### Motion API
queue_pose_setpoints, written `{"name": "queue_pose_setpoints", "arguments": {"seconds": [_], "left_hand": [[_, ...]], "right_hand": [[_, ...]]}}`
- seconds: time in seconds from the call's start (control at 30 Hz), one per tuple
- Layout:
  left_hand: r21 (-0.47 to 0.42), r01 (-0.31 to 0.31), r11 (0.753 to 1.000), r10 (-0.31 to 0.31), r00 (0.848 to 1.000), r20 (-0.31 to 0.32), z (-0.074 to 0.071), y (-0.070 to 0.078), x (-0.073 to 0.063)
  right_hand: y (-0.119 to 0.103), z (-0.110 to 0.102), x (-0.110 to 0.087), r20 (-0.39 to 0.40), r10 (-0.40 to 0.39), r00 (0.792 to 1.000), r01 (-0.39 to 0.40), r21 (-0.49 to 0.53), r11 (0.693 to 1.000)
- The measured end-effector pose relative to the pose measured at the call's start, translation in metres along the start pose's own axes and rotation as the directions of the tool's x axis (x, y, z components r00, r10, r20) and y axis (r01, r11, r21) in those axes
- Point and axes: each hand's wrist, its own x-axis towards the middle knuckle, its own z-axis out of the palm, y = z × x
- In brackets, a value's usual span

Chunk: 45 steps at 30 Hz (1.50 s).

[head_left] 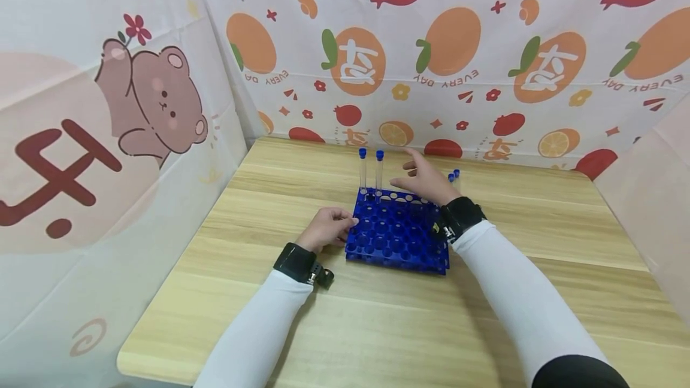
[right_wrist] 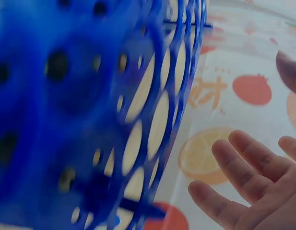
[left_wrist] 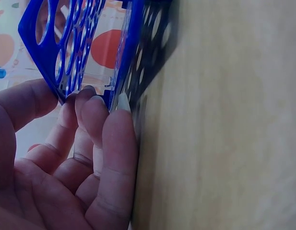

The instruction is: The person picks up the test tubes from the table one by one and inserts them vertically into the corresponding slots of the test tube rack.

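A blue test tube rack (head_left: 396, 250) with rows of round holes stands on the table. My left hand (head_left: 326, 228) grips its left edge; in the left wrist view the thumb lies against the upper plate and the curled fingers sit at the rack's corner (left_wrist: 30, 36). Two clear test tubes with blue caps, one (head_left: 363, 167) beside the other (head_left: 380, 167), stand upright in the back row at the left. Over the rack's back right my right hand (head_left: 428, 181) hovers with fingers spread and nothing in them, also seen in the right wrist view.
Two more blue caps (head_left: 456, 173) show just behind my right wrist, their tubes mostly hidden by it. The wooden table (head_left: 259, 208) ends at a fruit-print cloth (head_left: 399, 106) at the back. A bear-print cloth (head_left: 162, 100) hangs on the left.
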Motion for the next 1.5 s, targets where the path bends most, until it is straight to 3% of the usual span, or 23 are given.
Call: {"name": "queue_pose_setpoints", "arguments": {"seconds": [0.17, 0.37, 0.53, 0.7, 0.83, 1.27, 1.5], "left_hand": [[0.001, -0.007, 1.0, 0.007, 1.0, 0.0, 0.001, 0.0, -0.001], [0.002, -0.014, 1.0, 0.014, 1.0, 0.003, 0.001, 0.0, -0.001], [-0.013, -0.017, 1.0, 0.017, 1.0, 0.004, -0.001, -0.003, 0.0], [-0.018, -0.029, 0.999, 0.029, 1.0, -0.002, -0.002, -0.005, 0.0], [-0.018, -0.026, 1.0, 0.026, 1.0, -0.004, -0.003, -0.005, 0.001], [-0.024, -0.015, 1.0, 0.015, 1.0, -0.005, 0.0, -0.005, 0.006], [-0.02, -0.014, 1.0, 0.014, 1.0, -0.004, 0.001, -0.003, 0.005]], "right_hand": [[0.021, -0.017, -0.01, -0.02, 0.04, 0.999, -0.04, 0.009, 0.999], [0.06, -0.04, -0.027, -0.098, 0.091, 0.991, -0.095, -0.04, 0.995], [0.094, -0.05, -0.043, -0.173, 0.221, 0.96, -0.234, -0.059, 0.971], [0.116, -0.048, -0.051, -0.173, 0.334, 0.927, -0.349, -0.064, 0.935], [0.12, -0.046, -0.051, -0.173, 0.371, 0.912, -0.386, -0.061, 0.921], [0.105, -0.048, -0.039, -0.147, 0.418, 0.896, -0.438, -0.141, 0.888], [0.116, -0.051, -0.038, -0.141, 0.447, 0.884, -0.464, -0.13, 0.876]]}}
